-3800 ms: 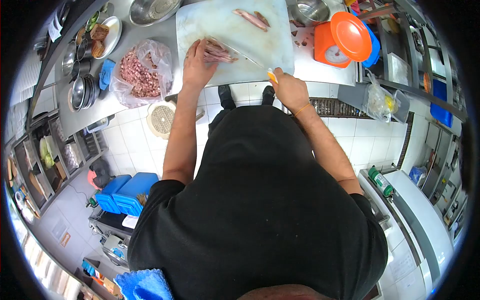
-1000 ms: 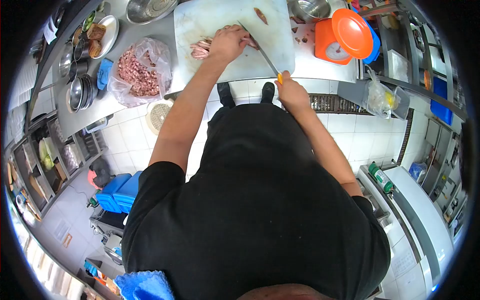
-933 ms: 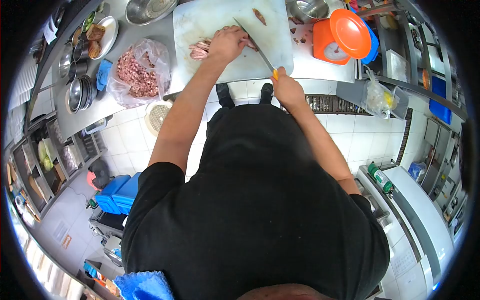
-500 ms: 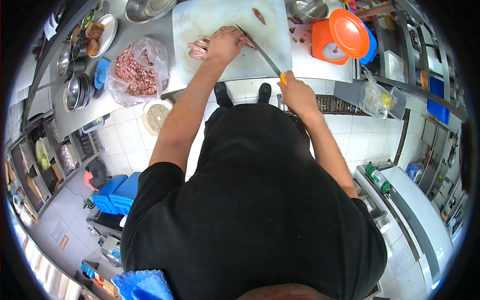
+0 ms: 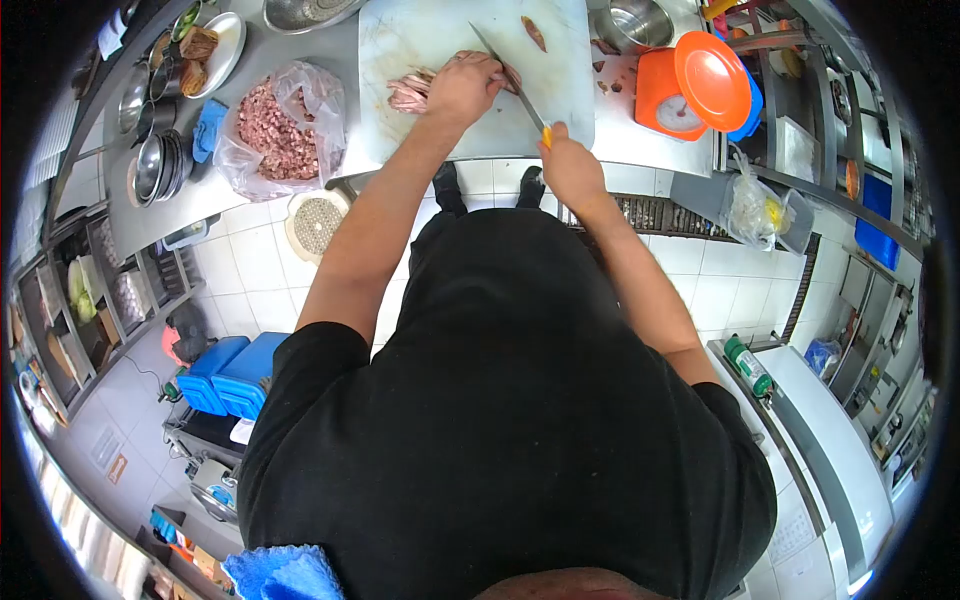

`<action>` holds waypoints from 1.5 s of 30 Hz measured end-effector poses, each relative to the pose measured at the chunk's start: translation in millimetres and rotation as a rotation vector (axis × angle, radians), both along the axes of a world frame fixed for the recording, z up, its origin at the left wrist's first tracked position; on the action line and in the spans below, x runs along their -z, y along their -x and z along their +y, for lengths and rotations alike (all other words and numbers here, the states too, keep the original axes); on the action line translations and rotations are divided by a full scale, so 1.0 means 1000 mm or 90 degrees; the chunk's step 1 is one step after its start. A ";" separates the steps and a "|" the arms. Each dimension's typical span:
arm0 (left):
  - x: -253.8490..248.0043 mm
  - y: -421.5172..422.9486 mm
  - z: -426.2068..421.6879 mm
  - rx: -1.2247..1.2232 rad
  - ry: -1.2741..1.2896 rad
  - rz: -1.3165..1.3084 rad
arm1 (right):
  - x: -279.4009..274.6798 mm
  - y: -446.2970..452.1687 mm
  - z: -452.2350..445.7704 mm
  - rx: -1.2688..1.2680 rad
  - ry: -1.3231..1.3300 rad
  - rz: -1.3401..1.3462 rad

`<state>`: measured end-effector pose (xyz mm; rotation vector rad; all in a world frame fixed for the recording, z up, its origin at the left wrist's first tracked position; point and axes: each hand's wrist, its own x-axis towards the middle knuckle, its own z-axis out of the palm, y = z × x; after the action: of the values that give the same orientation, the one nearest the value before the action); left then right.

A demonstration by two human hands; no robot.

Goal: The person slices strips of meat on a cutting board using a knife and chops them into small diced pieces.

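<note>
On the white cutting board [image 5: 400, 40], my left hand [image 5: 464, 90] presses down with curled fingers on strips of raw meat [image 5: 409, 92], which stick out on its left side. A knife [image 5: 508, 78] with a yellow handle lies slantwise just right of those fingertips, its tip pointing away from me. My right hand [image 5: 573, 170] is wrapped round the handle near the board's front edge. A bit of meat shows beside the blade; my fingers partly hide it. Farther back on the board is a separate brownish piece [image 5: 534, 34].
Left of the board sits a plastic bag of chopped meat [image 5: 275, 135], with a blue cloth [image 5: 209, 130] and a white plate [image 5: 229, 55] beyond. An orange scale [image 5: 665, 95] and a metal pot [image 5: 634, 25] stand on the right, near dark scraps [image 5: 603, 85].
My right hand and the knife have moved forward and left, so the blade tip reaches farther back over the board. My left hand stays on the meat. The whole view has shifted slightly.
</note>
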<state>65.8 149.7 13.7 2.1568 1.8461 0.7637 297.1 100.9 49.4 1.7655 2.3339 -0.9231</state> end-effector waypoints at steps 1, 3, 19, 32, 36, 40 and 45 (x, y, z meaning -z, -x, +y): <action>-0.001 0.001 0.000 0.001 0.025 0.006 | -0.002 0.006 0.008 -0.006 -0.002 0.006; -0.003 0.002 0.001 0.003 0.075 0.015 | -0.006 0.012 0.019 -0.017 -0.007 0.015; 0.004 0.012 0.005 -0.092 0.061 0.033 | -0.056 -0.026 -0.027 -0.033 0.022 -0.072; 0.014 0.016 0.005 -0.081 0.038 0.002 | -0.017 0.012 0.027 -0.045 -0.028 0.000; 0.029 0.027 0.005 -0.138 -0.033 -0.028 | -0.039 -0.003 0.014 -0.034 -0.006 -0.008; 0.004 0.024 0.004 -0.172 0.033 0.008 | -0.046 -0.020 -0.001 -0.047 -0.006 -0.023; 0.002 0.022 0.009 -0.156 0.083 -0.017 | -0.049 -0.027 -0.013 -0.067 -0.031 -0.027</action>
<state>43.6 158.6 11.8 1.8563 2.1086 0.6908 324.0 87.8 98.5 1.6444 2.4160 -0.8129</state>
